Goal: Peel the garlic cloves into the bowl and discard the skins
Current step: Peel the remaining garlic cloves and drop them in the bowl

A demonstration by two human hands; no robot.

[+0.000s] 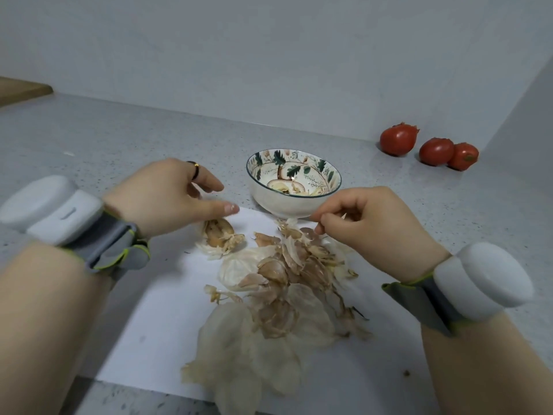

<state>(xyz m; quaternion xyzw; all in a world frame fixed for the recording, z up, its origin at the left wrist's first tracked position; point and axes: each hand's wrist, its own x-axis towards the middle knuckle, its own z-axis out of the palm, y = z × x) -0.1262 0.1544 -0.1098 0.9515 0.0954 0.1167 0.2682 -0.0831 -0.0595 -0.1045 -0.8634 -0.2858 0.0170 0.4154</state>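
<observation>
A round white ceramic bowl [294, 187] with green leaf pattern and dark rim, pale tan papery garlic skins [269, 310] on a white paper sheet [155, 319], three red tomatoes [431, 146], speckled grey countertop [119, 136].

Soft, even light falls from above, casting faint shadows. A small glare spot sits inside the bowl [293, 183]. Wide-angle distortion stretches the edges; detail is slightly soft.

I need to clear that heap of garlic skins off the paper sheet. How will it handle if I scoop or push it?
The garlic skins look thin, translucent and curled, so they are probably very light, floppy and likely to scatter. The loose heap should break apart when pushed. Lifting the paper sheet under it may be easier.
</observation>
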